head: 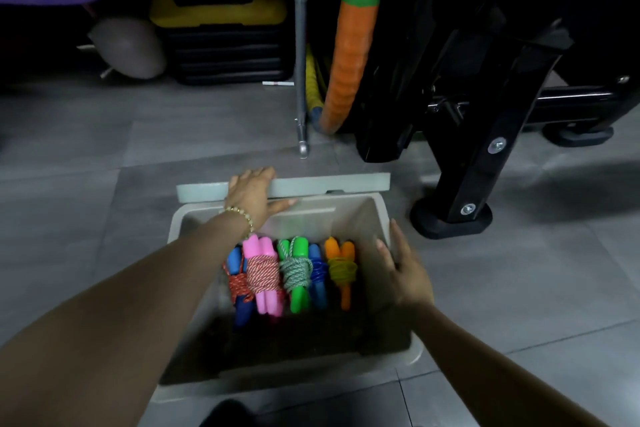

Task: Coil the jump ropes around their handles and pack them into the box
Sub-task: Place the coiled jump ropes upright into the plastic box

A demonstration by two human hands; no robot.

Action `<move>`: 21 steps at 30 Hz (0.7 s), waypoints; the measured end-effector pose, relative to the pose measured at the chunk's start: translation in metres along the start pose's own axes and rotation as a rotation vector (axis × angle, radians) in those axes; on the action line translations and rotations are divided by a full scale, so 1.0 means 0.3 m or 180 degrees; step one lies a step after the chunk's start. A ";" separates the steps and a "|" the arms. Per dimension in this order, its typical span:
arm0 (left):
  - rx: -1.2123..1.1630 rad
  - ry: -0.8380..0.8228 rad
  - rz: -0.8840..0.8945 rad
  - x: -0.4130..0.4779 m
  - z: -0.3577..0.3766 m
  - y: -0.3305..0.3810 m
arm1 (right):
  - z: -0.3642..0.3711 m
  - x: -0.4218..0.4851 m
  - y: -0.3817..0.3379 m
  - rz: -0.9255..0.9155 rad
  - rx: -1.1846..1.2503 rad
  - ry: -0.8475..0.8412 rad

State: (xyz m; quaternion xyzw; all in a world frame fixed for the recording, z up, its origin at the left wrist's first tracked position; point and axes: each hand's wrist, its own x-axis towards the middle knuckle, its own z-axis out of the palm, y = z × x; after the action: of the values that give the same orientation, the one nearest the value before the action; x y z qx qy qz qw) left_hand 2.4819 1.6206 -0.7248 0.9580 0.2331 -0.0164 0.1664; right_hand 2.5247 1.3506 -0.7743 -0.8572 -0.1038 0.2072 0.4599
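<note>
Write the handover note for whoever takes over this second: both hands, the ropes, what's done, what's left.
Left hand: grips the lid, which stands raised at the far edge of the box.
Right hand: open, fingers straight against the box's right wall.
Ropes: five coiled bundles lie side by side in the box: blue-handled red rope, pink rope, green rope, blue rope, orange rope.
Done: every rope in view is wound on its handles and packed.
Left: probably just lowering the lid; no loose rope shows on the floor.
</note>
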 end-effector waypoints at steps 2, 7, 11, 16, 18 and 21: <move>-0.0153 0.0036 -0.0012 -0.090 -0.018 -0.018 | 0.006 -0.083 0.004 0.0141 0.0213 -0.0287; -0.0109 0.0124 -0.0027 -0.229 -0.141 0.027 | -0.067 -0.172 -0.089 0.0305 0.0081 -0.0670; -0.0163 0.0347 0.0259 -0.294 -0.324 0.110 | -0.176 -0.219 -0.257 0.0010 0.0276 -0.0452; -0.0625 0.0851 0.0546 -0.404 -0.563 0.209 | -0.269 -0.329 -0.451 -0.0567 0.1138 -0.0007; -0.0680 0.0880 0.0721 -0.440 -0.640 0.226 | -0.299 -0.388 -0.478 -0.0721 0.1172 0.0130; -0.0750 0.0899 0.1036 -0.502 -0.727 0.240 | -0.334 -0.481 -0.478 -0.0928 0.1080 0.0516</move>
State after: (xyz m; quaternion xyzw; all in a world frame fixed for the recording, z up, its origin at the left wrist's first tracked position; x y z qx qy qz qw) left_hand 2.3703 1.5653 -0.4800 0.9496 0.0970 0.1721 0.2432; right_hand 2.4430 1.3024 -0.5682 -0.7574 -0.1529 0.0836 0.6292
